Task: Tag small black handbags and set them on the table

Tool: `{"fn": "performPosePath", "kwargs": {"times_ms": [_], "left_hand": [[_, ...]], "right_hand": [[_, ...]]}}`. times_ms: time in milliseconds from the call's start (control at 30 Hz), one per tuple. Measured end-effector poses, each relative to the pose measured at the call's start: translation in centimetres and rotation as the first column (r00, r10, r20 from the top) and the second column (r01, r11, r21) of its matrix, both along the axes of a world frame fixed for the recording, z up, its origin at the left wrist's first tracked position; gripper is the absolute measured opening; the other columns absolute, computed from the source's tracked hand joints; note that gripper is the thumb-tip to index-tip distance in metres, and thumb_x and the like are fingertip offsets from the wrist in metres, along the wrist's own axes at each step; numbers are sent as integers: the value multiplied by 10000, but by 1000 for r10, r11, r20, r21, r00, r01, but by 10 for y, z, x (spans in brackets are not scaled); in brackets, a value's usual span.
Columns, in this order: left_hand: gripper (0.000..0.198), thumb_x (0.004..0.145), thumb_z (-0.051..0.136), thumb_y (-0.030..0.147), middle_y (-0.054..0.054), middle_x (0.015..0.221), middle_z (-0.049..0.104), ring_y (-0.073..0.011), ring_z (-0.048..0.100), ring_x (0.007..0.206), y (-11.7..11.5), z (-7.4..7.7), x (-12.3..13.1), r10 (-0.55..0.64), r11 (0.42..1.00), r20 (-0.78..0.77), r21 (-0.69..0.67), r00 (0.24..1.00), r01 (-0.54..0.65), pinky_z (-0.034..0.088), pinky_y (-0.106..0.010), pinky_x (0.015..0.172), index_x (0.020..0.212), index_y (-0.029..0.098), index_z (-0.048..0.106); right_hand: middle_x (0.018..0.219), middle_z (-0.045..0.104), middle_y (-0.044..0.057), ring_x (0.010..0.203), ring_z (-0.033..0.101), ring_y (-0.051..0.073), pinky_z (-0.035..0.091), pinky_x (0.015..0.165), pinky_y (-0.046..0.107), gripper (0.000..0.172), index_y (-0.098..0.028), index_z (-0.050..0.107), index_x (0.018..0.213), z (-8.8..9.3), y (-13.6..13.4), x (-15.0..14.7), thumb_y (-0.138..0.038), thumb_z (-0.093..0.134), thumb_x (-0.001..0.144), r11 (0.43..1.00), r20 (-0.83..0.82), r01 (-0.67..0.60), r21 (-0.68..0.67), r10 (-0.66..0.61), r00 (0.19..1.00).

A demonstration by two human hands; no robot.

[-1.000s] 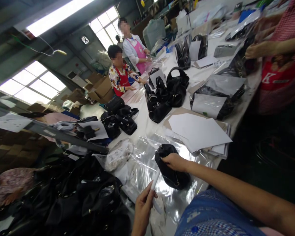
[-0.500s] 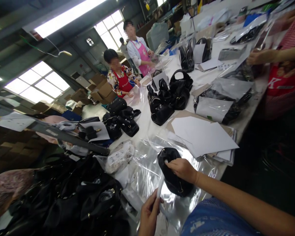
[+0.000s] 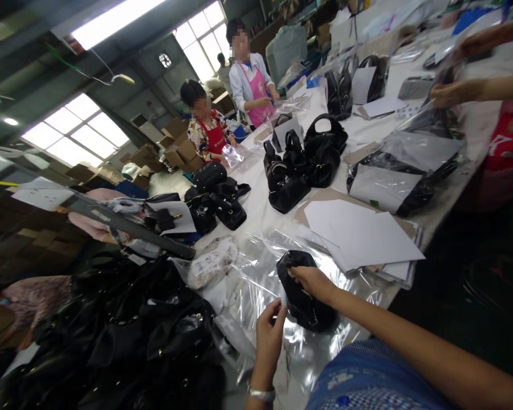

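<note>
A small black handbag [image 3: 310,313] lies tilted on clear plastic sheeting right in front of me. My right hand [image 3: 313,282] grips it at the upper edge, with the fingertips curled at the bag's opening. My left hand [image 3: 270,330] is just left of the bag, thumb and fingers drawn together in a pinch. A short end of a white strip [image 3: 284,297] shows at those fingertips, against the side of the bag; the rest of it is hidden. The clear plastic sheeting [image 3: 256,267] spreads under the bag and shines in the light.
A big heap of black bags [image 3: 123,341] fills the left. Stacked white sheets [image 3: 363,233] lie at the right, with plastic-wrapped bags [image 3: 389,176] behind them. More black handbags [image 3: 301,165] stand mid-table. A co-worker's hands [image 3: 453,94] hold plastic at far right; two people work across the table.
My left hand has moved up to the bag's side, and much less of the white strip shows. My right hand has slid slightly over the bag's edge. The view has shifted a little.
</note>
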State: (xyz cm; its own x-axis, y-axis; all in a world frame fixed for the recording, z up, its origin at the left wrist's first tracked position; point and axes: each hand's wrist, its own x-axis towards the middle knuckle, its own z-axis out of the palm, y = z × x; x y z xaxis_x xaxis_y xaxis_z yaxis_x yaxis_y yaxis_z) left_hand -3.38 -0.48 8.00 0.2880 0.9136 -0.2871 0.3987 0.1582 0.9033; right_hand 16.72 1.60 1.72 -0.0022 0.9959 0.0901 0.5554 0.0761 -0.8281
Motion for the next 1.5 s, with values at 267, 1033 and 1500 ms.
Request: {"fn": "performPosePath", "kwargs": {"times_ms": [267,1033,1500], "left_hand": [[364,824,620,421,-88,951,723,-210,649,855,12,-5,28,-82,997,98,19,992,80,497,-300,758,1049,147,703],[502,897,437,546,-62,846,704,-226,623,905,32,19,28,-375,908,179,-127,910,399,488,-367,893,986,143,723],[351,819,647,355,-111,1049,703,-237,640,965,-7,3,23,-171,974,187,-118,967,195,484,-346,886,1084,125,659]], "right_hand": [[1089,703,56,980,662,215,510,880,379,418,-257,548,1310,20,-53,21,-232,406,918,983,-224,134,-127,-161,961],[1185,658,51,1097,597,234,463,956,402,558,-250,600,1252,18,-68,19,-53,414,764,981,-146,-173,-85,160,976],[1080,666,84,1091,562,250,401,996,415,313,-197,722,985,9,-63,19,-118,644,692,958,-56,-282,-49,279,959]]}}
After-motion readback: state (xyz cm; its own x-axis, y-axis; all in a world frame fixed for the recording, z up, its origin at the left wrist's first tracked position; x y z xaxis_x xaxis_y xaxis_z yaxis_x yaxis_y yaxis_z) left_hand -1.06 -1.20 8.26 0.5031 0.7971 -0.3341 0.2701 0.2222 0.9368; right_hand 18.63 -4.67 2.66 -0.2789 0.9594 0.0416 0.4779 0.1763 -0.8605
